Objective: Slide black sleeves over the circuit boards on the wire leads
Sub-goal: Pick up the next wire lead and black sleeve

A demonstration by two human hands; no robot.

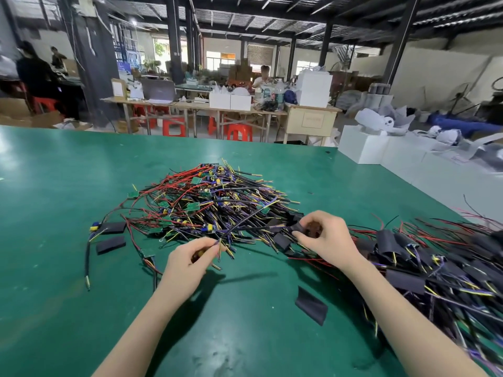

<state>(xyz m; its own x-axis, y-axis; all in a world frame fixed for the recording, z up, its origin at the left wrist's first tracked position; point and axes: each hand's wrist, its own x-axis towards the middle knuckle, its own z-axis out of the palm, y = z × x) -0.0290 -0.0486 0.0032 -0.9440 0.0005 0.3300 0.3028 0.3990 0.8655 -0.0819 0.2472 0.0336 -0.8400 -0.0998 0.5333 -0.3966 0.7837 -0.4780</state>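
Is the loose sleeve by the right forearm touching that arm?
Apart. Head view: green table shows between the loose sleeve and the right forearm.

No readable text anywhere. Label on the beige cabinet (312, 118) across the room is too blurred to make out; boards and sleeves on the green table (54, 213) show no legible marks.

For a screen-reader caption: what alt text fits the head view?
Two bare hands work over a green table: the left hand pinches wire leads, the right hand holds a black sleeve. Behind lies a pile of unsleeved circuit boards; sleeved ones lie right.
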